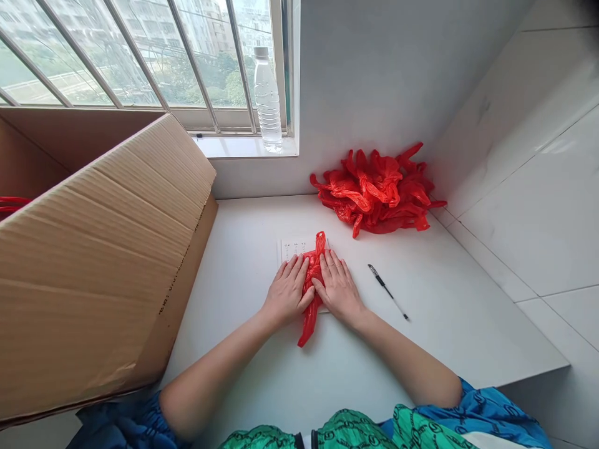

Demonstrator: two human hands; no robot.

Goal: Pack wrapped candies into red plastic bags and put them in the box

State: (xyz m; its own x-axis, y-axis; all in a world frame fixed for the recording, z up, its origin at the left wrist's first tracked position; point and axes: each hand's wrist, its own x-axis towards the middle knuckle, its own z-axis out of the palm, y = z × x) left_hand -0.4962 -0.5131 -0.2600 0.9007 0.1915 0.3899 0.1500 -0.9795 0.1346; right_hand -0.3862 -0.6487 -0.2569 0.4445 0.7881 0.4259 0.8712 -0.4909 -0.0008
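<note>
My left hand and my right hand lie flat, side by side, pressing down on a crumpled red plastic bag. The bag is gathered into a narrow bundle between my hands, with one end sticking up past my fingertips and the other trailing towards me. Under it lies a sheet of white paper with small printed marks, partly hidden by the bag and my hands. A heap of similar red plastic bags lies beyond my right hand, and a black pen lies to its right.
A large open cardboard box stands along the left of the white counter, with red plastic showing inside. A water bottle stands on the windowsill before a barred window. Tiled wall rises on the right.
</note>
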